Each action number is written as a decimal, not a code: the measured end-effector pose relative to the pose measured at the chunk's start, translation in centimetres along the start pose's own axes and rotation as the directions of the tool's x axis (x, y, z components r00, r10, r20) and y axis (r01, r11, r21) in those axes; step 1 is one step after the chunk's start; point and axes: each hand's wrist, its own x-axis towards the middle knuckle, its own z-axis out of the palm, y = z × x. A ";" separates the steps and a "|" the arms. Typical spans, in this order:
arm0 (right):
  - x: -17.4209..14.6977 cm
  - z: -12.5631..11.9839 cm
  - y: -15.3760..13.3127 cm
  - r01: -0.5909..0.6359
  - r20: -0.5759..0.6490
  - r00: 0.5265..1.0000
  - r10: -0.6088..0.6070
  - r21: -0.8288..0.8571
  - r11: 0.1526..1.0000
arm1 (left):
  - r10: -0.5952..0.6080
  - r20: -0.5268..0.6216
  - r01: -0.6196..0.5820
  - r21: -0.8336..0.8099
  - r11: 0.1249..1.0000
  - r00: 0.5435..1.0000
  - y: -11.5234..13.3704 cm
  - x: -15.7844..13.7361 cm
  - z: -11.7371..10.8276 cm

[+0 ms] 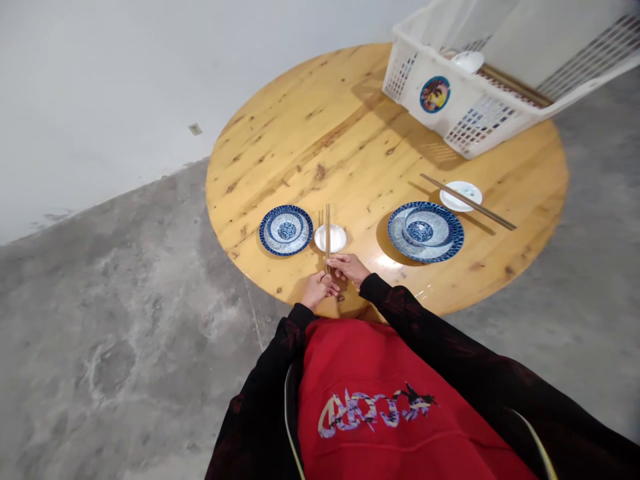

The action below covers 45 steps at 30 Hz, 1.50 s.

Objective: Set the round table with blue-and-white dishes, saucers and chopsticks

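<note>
Apparently aligning chopsticks (328, 227) over a white dish (339, 238), with left grip (319, 289) and right grip (351, 268) pinched on near ends; likely calling for a level release.

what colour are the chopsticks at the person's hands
The chopsticks are brown; the head view shows them best.

The white basket (459, 105) is cut off by the upper and right edges; its contents are partly hidden by its wall. The lower ends of the held chopsticks (328, 228) are partly covered by the left hand (318, 289) and right hand (349, 268).
</note>
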 end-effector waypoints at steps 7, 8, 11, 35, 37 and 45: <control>0.0 0.3 -0.2 -0.008 -0.013 1.000 0.008 -0.001 1.000 | 0.005 -0.011 -0.005 0.007 1.000 1.000 0.5 -0.3 0.1; -0.1 0.3 -0.2 -0.010 -0.015 1.000 0.010 -0.003 1.000 | 0.008 -0.013 -0.008 0.011 1.000 1.000 0.5 -0.4 0.1; -0.2 0.3 -0.2 -0.015 -0.024 1.000 0.015 -0.005 1.000 | 0.015 -0.026 -0.014 0.024 1.000 1.000 0.7 -0.5 0.0; -5.0 -2.0 2.3 -0.138 -0.215 0.965 0.153 0.079 0.987 | 0.276 -0.148 -0.216 0.328 0.920 0.950 -0.8 0.2 -3.3; -5.3 -1.7 2.7 -0.144 -0.207 0.965 0.163 0.102 0.984 | 0.295 -0.142 -0.228 0.360 0.905 0.945 -1.1 -0.4 -3.5; -5.0 -1.1 2.9 -0.142 -0.149 0.975 0.163 0.142 0.980 | 0.471 -0.003 -0.372 0.609 0.700 0.882 -3.4 -2.1 -4.3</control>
